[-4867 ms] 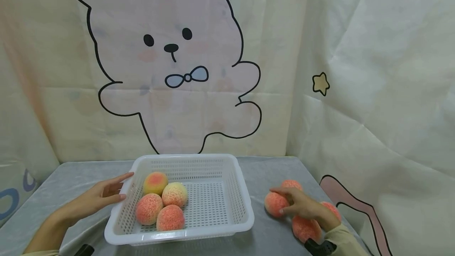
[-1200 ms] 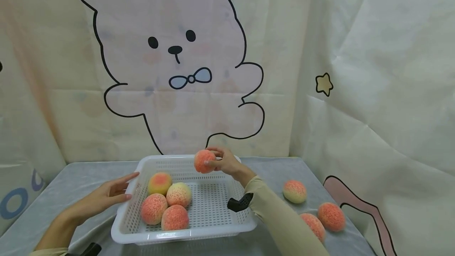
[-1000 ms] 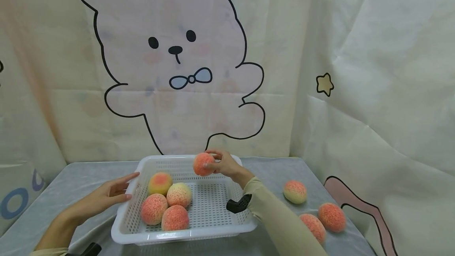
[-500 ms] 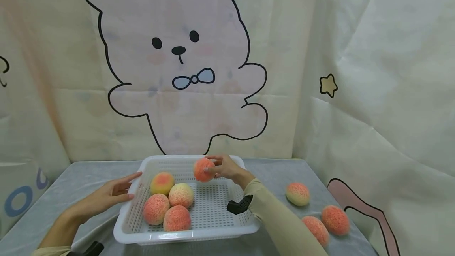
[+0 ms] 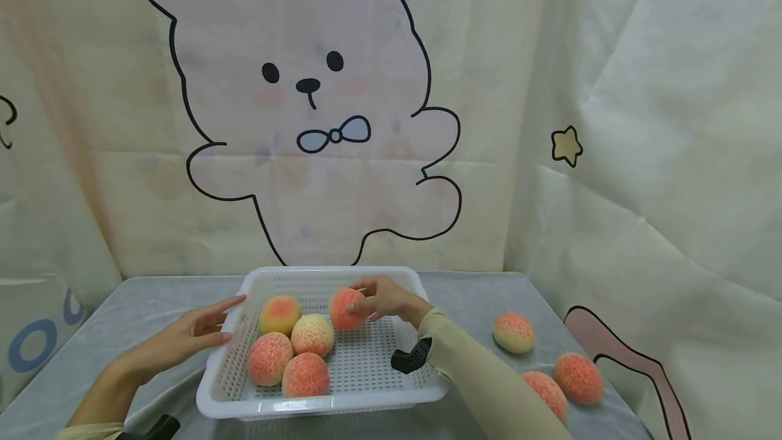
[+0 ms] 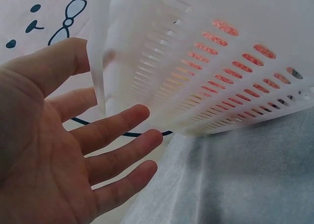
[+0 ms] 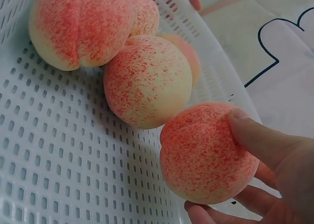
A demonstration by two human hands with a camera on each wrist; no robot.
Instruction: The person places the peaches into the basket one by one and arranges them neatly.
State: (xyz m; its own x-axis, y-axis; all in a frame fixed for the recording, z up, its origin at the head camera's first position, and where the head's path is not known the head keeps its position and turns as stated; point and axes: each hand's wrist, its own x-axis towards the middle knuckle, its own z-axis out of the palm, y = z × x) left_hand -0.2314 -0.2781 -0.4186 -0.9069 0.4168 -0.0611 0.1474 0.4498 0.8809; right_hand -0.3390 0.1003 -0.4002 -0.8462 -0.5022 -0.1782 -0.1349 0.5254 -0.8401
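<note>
Head view: right hand (image 5: 386,299) grips a peach (image 5: 344,309) inside the white basket (image 5: 354,400), near four more peaches (image 5: 305,375), apparently the placing step; release would call for support beneath it. Left hand (image 5: 183,337), fingers extended, touches the rim.

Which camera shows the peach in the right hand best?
The right wrist view: there the peach in the right hand looks biggest, with its speckles and crease clear. The head view shows it smaller. In the left wrist view, I can't pick it out through the slotted plastic basket.
</note>
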